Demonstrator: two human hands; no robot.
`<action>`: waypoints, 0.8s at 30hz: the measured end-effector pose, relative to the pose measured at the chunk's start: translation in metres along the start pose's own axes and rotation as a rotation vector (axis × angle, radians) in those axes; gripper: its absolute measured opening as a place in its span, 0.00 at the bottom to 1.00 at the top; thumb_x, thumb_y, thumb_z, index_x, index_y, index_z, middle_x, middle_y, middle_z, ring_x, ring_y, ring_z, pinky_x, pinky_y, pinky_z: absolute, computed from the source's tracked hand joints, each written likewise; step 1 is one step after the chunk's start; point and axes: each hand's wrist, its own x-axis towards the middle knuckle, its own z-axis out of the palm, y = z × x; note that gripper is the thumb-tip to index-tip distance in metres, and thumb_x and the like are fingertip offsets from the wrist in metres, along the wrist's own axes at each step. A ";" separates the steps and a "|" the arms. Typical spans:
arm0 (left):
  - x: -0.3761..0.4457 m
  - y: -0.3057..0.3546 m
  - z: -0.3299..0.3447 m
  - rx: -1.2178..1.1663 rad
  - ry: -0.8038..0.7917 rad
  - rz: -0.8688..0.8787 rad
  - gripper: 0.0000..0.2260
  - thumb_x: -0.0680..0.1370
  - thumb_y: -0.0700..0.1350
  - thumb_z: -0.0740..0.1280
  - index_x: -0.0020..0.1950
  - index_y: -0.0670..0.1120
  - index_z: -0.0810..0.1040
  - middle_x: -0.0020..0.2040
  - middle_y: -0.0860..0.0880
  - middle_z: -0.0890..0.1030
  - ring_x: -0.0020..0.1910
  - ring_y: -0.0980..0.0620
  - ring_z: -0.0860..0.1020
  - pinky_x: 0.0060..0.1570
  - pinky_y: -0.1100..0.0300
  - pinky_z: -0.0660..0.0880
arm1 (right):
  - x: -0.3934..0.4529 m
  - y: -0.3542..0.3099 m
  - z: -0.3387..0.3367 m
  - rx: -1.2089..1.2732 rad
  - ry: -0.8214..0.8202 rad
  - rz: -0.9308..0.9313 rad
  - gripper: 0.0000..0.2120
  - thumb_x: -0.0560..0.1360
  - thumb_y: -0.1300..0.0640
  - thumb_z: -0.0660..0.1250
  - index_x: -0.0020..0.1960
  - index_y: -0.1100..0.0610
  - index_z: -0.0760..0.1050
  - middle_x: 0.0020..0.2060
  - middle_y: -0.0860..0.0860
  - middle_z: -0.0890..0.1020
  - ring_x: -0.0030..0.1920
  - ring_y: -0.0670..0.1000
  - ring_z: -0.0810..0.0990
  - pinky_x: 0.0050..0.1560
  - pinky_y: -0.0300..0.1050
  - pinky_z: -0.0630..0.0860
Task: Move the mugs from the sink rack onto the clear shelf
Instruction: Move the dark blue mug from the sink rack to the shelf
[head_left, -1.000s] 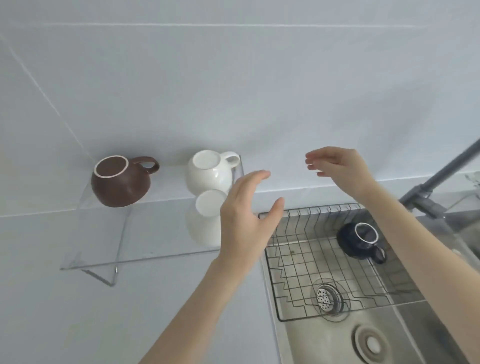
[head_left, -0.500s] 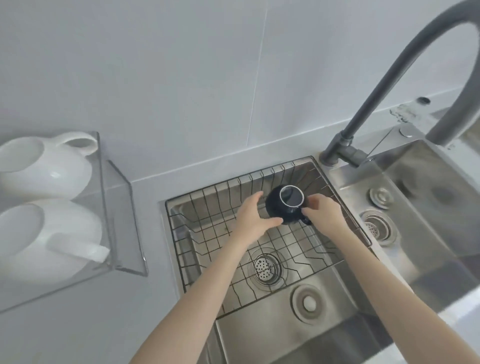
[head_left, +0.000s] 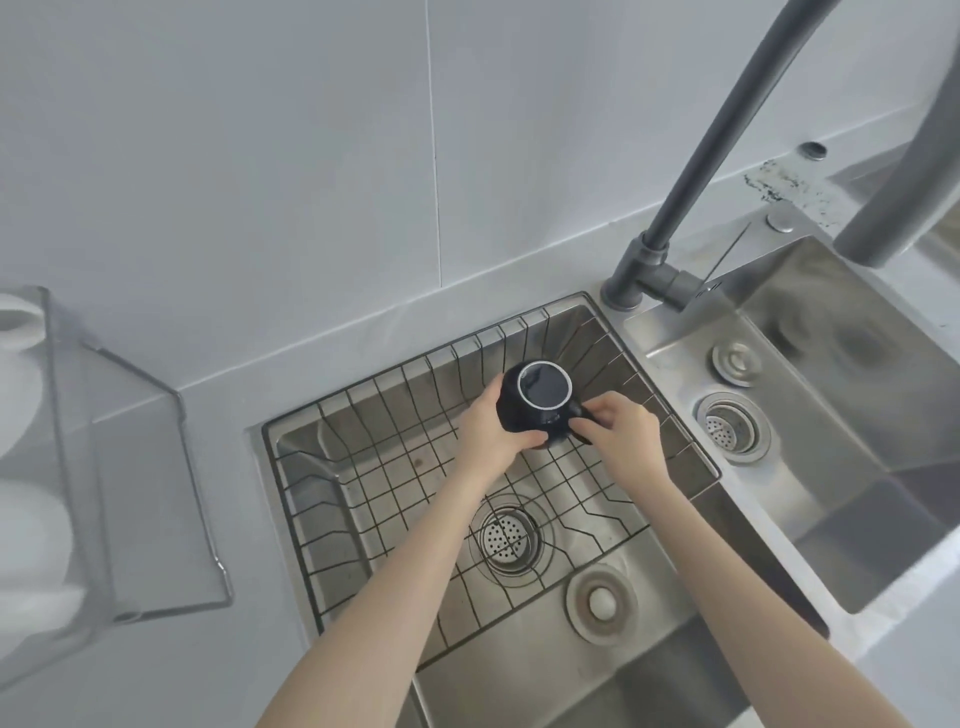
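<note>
Dark-glazed and upside down, the mug (head_left: 537, 402) sits at about one o'clock in the wire sink rack (head_left: 395, 499), clamped between both hands: the left hand (head_left: 491, 434) cups its body, the right hand (head_left: 621, 428) pinches at the handle side. Whether it is already clear of the wires I cannot tell. If wet, it could slip and chip on steel. The faucet (head_left: 691, 208) looms at one o'clock, and the clear shelf (head_left: 130, 467) waits at nine, with white mugs (head_left: 26, 545) already crowding it.
</note>
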 end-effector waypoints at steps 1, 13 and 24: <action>-0.002 0.001 -0.003 0.007 0.005 0.007 0.36 0.63 0.40 0.76 0.68 0.48 0.67 0.59 0.52 0.77 0.60 0.55 0.72 0.55 0.65 0.67 | -0.003 -0.003 -0.002 0.004 0.005 -0.015 0.06 0.69 0.60 0.70 0.46 0.58 0.77 0.41 0.55 0.84 0.43 0.53 0.80 0.39 0.39 0.70; -0.124 0.070 -0.124 -0.010 0.393 0.186 0.36 0.58 0.51 0.78 0.64 0.53 0.69 0.57 0.57 0.79 0.57 0.57 0.76 0.55 0.68 0.71 | -0.113 -0.147 -0.021 0.094 -0.074 -0.435 0.08 0.67 0.56 0.72 0.46 0.55 0.81 0.39 0.49 0.86 0.41 0.44 0.83 0.48 0.39 0.77; -0.281 0.058 -0.284 -0.094 0.791 0.260 0.32 0.54 0.53 0.78 0.57 0.57 0.73 0.52 0.60 0.81 0.55 0.59 0.78 0.57 0.60 0.74 | -0.262 -0.274 0.063 0.260 -0.315 -0.715 0.04 0.66 0.57 0.73 0.41 0.53 0.82 0.36 0.45 0.85 0.40 0.41 0.83 0.46 0.42 0.80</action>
